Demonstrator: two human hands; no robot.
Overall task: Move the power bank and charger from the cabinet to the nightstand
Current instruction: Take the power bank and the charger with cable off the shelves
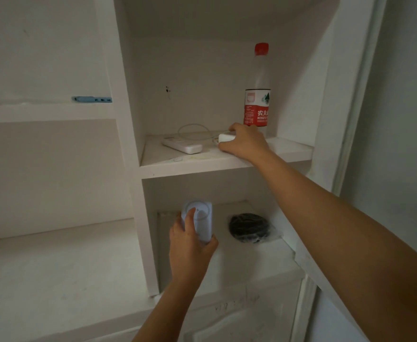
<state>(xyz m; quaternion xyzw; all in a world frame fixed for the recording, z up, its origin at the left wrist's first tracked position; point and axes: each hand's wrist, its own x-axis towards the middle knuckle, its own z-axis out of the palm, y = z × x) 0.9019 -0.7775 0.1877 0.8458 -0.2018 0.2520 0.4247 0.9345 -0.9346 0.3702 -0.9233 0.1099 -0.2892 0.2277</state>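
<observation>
My left hand (190,245) holds a pale blue-white power bank (200,218) upright in front of the lower cabinet compartment. My right hand (245,143) reaches onto the upper shelf (202,164) and wraps around a white charger block (226,137). The charger's thin white cable (192,130) loops back across the shelf toward the rear wall. My fingers hide most of the charger.
A white remote-like device (182,145) lies on the upper shelf left of the charger. A water bottle (258,95) with a red cap stands behind my right hand. A black bundle in a clear bag (249,228) sits in the lower compartment. A blue strip (91,99) lies on the left ledge.
</observation>
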